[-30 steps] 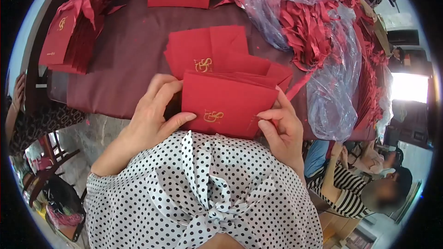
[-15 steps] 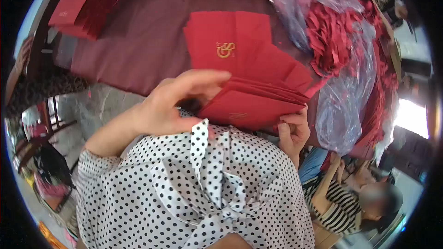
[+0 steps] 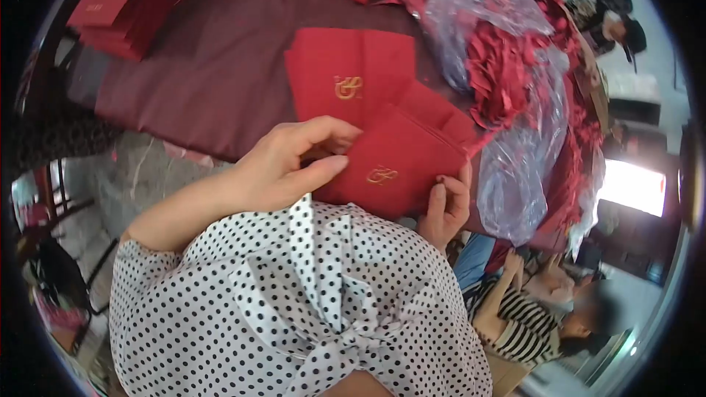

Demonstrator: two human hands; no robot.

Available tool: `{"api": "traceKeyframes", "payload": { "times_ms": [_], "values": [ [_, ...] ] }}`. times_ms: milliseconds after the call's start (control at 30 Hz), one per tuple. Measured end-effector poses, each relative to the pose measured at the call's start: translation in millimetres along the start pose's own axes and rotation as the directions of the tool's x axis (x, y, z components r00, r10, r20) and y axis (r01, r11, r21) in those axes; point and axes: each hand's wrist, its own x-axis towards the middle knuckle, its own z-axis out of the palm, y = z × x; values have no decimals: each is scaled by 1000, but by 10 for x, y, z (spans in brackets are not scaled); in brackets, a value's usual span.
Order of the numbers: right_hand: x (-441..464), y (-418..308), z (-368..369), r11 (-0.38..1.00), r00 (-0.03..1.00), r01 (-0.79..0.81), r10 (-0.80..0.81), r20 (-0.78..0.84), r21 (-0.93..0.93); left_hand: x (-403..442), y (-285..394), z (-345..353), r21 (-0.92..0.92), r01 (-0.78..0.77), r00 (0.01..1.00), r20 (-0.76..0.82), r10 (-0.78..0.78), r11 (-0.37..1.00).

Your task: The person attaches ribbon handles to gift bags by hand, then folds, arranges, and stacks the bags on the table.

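Note:
My right hand (image 3: 447,206) grips a small stack of red paper envelopes (image 3: 401,158) at its right edge, thumb in front. A gold emblem shows on the front envelope, which faces me. At the stack's left edge is my left hand (image 3: 294,158), its thumb and fingers apart with a gap between them. Its fingertips are at the stack's upper left corner; whether they press on it is hard to see. Just beyond the stack, more red envelopes (image 3: 323,66) lie overlapping on the table, one with a gold emblem.
A dark maroon cloth (image 3: 213,81) covers the table. Standing at the far left is a thick pile of red envelopes (image 3: 121,7). Clear plastic bags (image 3: 515,198) and red paper strips (image 3: 504,73) lie at right. A person in a striped top (image 3: 526,331) sits at lower right.
The held stack has turned its front towards me, so the gold emblem now shows and its fanned edges are less visible. My left thumb has moved up beside it. The whole view has shifted slightly.

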Motion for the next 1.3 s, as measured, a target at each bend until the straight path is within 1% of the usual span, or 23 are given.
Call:
{"api": "traceKeyframes", "payload": {
  "times_ms": [67, 100, 167, 233, 267, 333, 367, 433, 500, 567, 600, 633, 700, 733, 767, 800, 867, 933, 1000, 1067, 1100, 1167, 1300],
  "values": [
    [23, -32, 20, 981, 989, -135, 141, -34, 137, 28, 130, -25, 23, 177, 983, 35, -178, 984],
    [21, -18, 14, 963, 975, -206, 216, -41, 177, 45, 127, -28, 96, 66, 997, 44, -70, 993],
    [62, -88, 38, 949, 970, -200, 227, -88, 245, 91, 99, -13, 127, 14, 997, 71, -23, 992],
    [90, -172, 44, 824, 911, -385, 411, 29, 416, 105, 66, 11, 161, -26, 996, 84, 13, 987],
    [141, -295, 34, 838, 924, -379, 366, 109, 392, 106, 46, 27, 155, 7, 998, 60, -16, 988],
    [141, -290, -31, 976, 961, -211, 196, 198, 60, 110, 38, 34, 155, 42, 998, 30, -47, 987],
    [208, -298, -51, 996, 970, -80, 84, 227, -25, 102, 38, 35, 175, 39, 999, -12, -38, 984],
    [372, -354, -29, 996, 951, -88, 78, 298, 22, 69, -10, 48, 204, 43, 998, -55, -32, 978],
    [414, -329, -13, 985, 894, -160, 115, 433, 68, 47, -99, 74, 78, -112, 971, -205, 126, 991],
    [486, -374, 14, 993, 870, -79, 23, 493, 92, 5, -95, 98, -19, -135, 935, -332, 122, 991],
    [591, -400, 69, 982, 873, 145, -184, 452, 119, 4, -166, 74, -72, -190, 911, -385, 148, 979],
    [638, -448, 103, 981, 881, 146, -188, 434, 127, 36, -193, 42, -139, -246, 911, -371, 180, 959],
    [714, -543, 162, 966, 870, 138, -223, 439, 217, 109, -114, 127, -227, -249, 880, -458, 123, 941],
    [772, -582, 175, 951, 840, 208, -294, 455, 230, 100, -136, 110, -159, -175, 885, -458, 84, 972],
    [822, -613, 189, 929, 804, 279, -364, 471, 243, 142, -143, 113, -262, -154, 866, -499, 2, 953],
    [836, -643, 237, 910, 796, 234, -382, 470, 343, 182, -158, 124, -364, -136, 842, -532, -86, 921],
    [895, -676, 274, 877, 761, 235, -434, 482, 419, 199, -201, 88, -409, -170, 844, -529, -81, 897],
    [897, -707, 321, 880, 787, 260, -432, 441, 398, 217, -164, 85, -489, -146, 819, -547, -172, 860],
    [900, -705, 368, 889, 810, 380, -453, 373, 256, 209, -160, 101, -511, -104, 781, -573, -248, 853],
    [904, -670, 379, 911, 843, 358, -409, 350, 204, 169, -197, 130, -389, -119, 789, -595, -151, 914],
    [906, -647, 373, 932, 871, 335, -363, 330, 141, 125, -198, 91, -153, -69, 828, -560, -29, 986],
    [879, -505, 405, 945, 890, 304, -327, 319, 120, 53, -61, 94, -59, -45, 871, -491, 10, 997],
    [750, -295, 542, 932, 942, -47, -78, 325, 360, 95, 60, 6, -56, 57, 850, -522, -78, 997]
  ]
}}
